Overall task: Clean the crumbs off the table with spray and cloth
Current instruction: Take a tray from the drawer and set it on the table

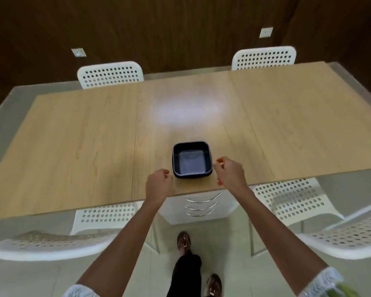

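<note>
— How far had you got with the crumbs at that point?

— Hard to say from what I could see. The wooden table (84, 129) looked bare of crumbs to me, though the picture was soft and small crumbs would not have shown. A bright patch of glare lay across the middle of the top.

— And the spray and the cloth?

— Neither was anywhere in view. Not on the table, not in my hands. So I judged that either the wiping was finished and they had been put away, or I had not fetched them yet. I could not tell which.

— What were your hands doing?

— They were out over the near edge, one on each side of a dark blue square container (192, 160) that stood near that edge. My left hand (160, 182) had its fingers curled in loosely, just beside the container's near left corner and holding nothing. My right hand (229, 171) was near its right side, fingers bent, thumb and forefinger close together, also empty as far as I could see. Neither was touching it.

— Anything in the container?

— It looked empty, only a pale sheen on its bottom.

— What else was around?

— White perforated chairs (110, 75) on both sides of the table, and a white drawer unit (201, 205) under the near edge.
</note>
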